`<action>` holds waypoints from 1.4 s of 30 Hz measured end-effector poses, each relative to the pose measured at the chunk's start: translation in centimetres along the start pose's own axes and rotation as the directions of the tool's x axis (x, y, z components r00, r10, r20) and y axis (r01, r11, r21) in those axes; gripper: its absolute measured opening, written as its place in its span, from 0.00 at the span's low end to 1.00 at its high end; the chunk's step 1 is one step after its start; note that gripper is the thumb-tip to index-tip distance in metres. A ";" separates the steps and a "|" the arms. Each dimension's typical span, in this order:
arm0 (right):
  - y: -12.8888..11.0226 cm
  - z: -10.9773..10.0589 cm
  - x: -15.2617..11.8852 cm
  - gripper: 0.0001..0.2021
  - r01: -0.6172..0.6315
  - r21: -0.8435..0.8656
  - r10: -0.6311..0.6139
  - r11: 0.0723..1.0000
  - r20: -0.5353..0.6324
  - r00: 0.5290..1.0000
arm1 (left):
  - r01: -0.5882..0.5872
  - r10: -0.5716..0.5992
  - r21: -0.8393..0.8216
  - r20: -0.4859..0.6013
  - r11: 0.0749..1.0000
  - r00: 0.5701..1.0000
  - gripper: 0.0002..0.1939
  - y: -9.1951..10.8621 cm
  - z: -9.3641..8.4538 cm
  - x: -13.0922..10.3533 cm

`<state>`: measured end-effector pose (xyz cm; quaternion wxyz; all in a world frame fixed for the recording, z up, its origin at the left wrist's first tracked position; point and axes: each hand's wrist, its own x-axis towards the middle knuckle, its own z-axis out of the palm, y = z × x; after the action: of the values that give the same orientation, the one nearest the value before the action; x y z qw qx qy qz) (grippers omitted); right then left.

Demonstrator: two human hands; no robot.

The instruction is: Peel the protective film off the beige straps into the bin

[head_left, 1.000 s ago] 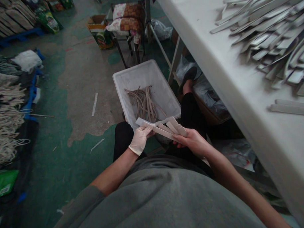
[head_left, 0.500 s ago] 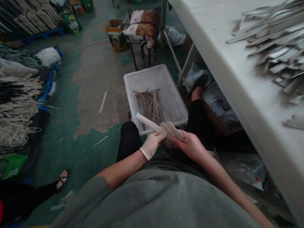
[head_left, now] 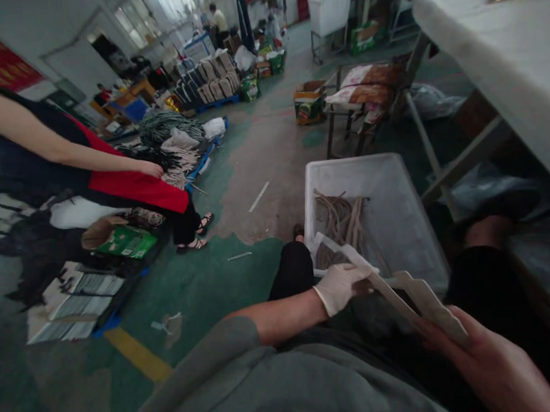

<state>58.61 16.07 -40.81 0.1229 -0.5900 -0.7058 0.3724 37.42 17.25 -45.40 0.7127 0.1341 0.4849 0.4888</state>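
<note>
My left hand (head_left: 343, 286), in a pale glove, pinches pale flat strips (head_left: 360, 261) near their middle. My right hand (head_left: 476, 343) is bare and grips the right ends of pale strips (head_left: 434, 302), which fan apart between the two hands. Some strip ends stick out beyond my left hand, over the near left corner of a white plastic bin (head_left: 420, 225). Beige cords or strips (head_left: 343, 218) lie in the bin, in front of my knees.
A person (head_left: 138, 174) in a red and dark garment stands at the left. A white-topped table (head_left: 499, 48) is at the upper right. Beyond the bin are a cushioned stool (head_left: 365, 85) and a cardboard box (head_left: 308, 102). Bundled cords (head_left: 168, 128) lie on a pallet.
The view has swung up and left, bringing the standing person into sight. My hands have moved apart, and the strips now stretch and fan between them.
</note>
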 end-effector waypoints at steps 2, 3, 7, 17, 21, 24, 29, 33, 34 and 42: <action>0.1 -0.2 -0.2 0.17 -0.069 -0.001 0.069 0.998 0.048 0.996 | 0.011 -0.010 0.024 -0.023 1.000 1.000 0.11 0.2 -0.5 0.0; -0.1 -0.2 -0.2 0.17 -0.087 -0.012 0.088 0.996 0.056 0.995 | 0.021 -0.020 0.040 -0.017 0.999 1.000 0.11 0.0 -0.5 -0.2; -1.9 0.5 0.4 0.18 -0.043 -0.098 0.037 0.994 -0.068 0.997 | 0.046 -0.049 0.036 0.081 0.998 0.995 0.09 -1.3 0.8 -1.0; -2.3 0.3 -0.7 0.09 -0.050 -0.189 0.043 0.981 -0.041 0.998 | 0.176 -0.177 -0.077 0.003 0.981 0.984 0.08 -0.2 0.2 0.1; -2.8 0.3 0.2 0.08 -0.028 -0.156 0.019 0.987 -0.061 0.998 | 0.212 -0.207 -0.062 0.088 0.975 0.974 0.09 -1.1 1.2 -0.4; -2.0 -0.9 -0.7 0.09 0.045 -0.061 -0.042 0.997 0.040 0.998 | 0.196 -0.199 -0.100 -0.023 0.976 0.980 0.04 0.3 0.5 0.2; -1.0 -0.7 -1.5 0.10 -0.022 -0.110 0.017 0.994 -0.045 0.999 | 0.211 -0.212 -0.036 -0.005 0.977 0.977 0.04 1.0 0.5 0.3; -2.2 0.6 0.5 0.10 -0.003 -0.098 -0.005 0.995 -0.087 0.996 | 0.210 -0.213 0.038 0.117 0.977 0.970 0.04 -1.4 2.2 -1.0; -2.6 0.7 1.0 0.10 0.006 -0.087 -0.014 0.996 -0.087 0.996 | 0.213 -0.218 0.053 0.125 0.976 0.968 0.05 -2.0 2.4 -1.1; -0.2 0.2 1.3 0.09 0.097 0.323 -0.051 0.941 -0.145 0.988 | 0.345 -0.345 -0.004 0.035 0.938 0.938 0.10 -0.3 1.7 -0.5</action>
<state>57.97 17.22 -41.13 0.2810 -0.5580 -0.6455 0.4393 38.93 17.14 -44.45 0.7962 0.0515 0.4862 0.3565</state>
